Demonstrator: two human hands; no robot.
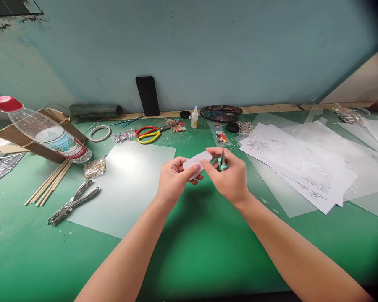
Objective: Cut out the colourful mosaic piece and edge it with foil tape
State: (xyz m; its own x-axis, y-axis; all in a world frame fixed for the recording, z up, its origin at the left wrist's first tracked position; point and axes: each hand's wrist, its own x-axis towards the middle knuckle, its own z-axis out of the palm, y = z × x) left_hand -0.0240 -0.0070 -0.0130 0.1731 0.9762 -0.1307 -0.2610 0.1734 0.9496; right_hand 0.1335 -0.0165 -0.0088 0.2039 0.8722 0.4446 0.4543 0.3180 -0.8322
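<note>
A small white translucent piece (198,162) with a rounded end is held between both hands above the green table. My left hand (174,179) pinches its left part between thumb and fingers. My right hand (231,176) touches its right end with the thumb and forefinger, and the same hand holds small teal-handled scissors (223,162) against the palm, their dark blades pointing up. A large frosted sheet (122,184) lies on the table to the left of the hands.
Left: a bottle (55,136), wooden sticks (50,184) and a metal hole punch (72,203). Behind: red-yellow scissors (149,133), a glue bottle (194,118) and an upright black phone (147,96). Right: drawn papers (296,159) over clear sheets. The green table (201,260) extends below.
</note>
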